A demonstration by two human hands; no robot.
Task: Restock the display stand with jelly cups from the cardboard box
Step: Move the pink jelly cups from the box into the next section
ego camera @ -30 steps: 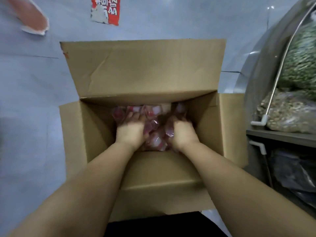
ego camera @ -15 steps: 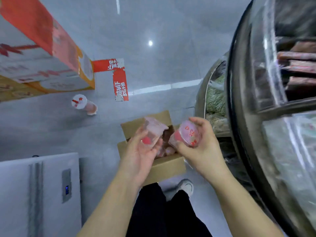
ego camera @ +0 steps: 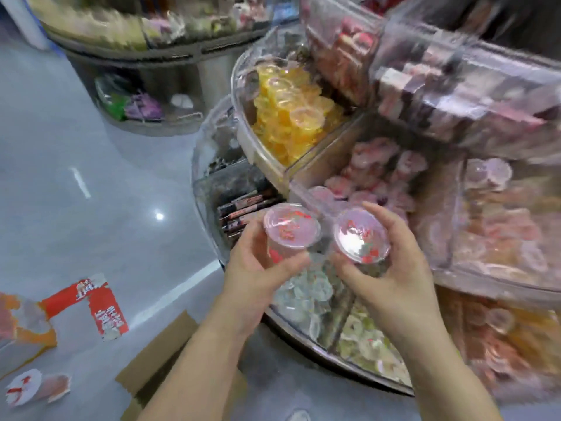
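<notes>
A pink, clear-plastic jelly cup with a red-printed foil lid (ego camera: 292, 227) is gripped in the left hand (ego camera: 258, 268), the thumb curled against its right side and the fingers wrapped round the left and back of its body. A second pink jelly cup with a shiny sealed lid (ego camera: 361, 237) is held in the right hand (ego camera: 391, 268), its lid tilted toward the camera, the fingers curved over its far rim and the thumb pressed beneath its lower edge. The two cups are held side by side, near each other but apart, in front of the tiered round display stand of clear plastic bins (ego camera: 291, 183).

At 12 o'clock from the cups, a bin of pink jelly cups (ego camera: 373, 177) is seen; at 11 o'clock, higher on the stand, a bin of yellow-orange jelly cups (ego camera: 291, 113). The brown cardboard box (ego camera: 158, 363) is seen at 7 o'clock, low on the grey floor, only its flaps showing.

Compared with half a second ago, both cups have been lifted away from above the box and brought before the stand, and the view has been turned from the floor toward the bins. The hold of each hand on its cup is unchanged.
</notes>
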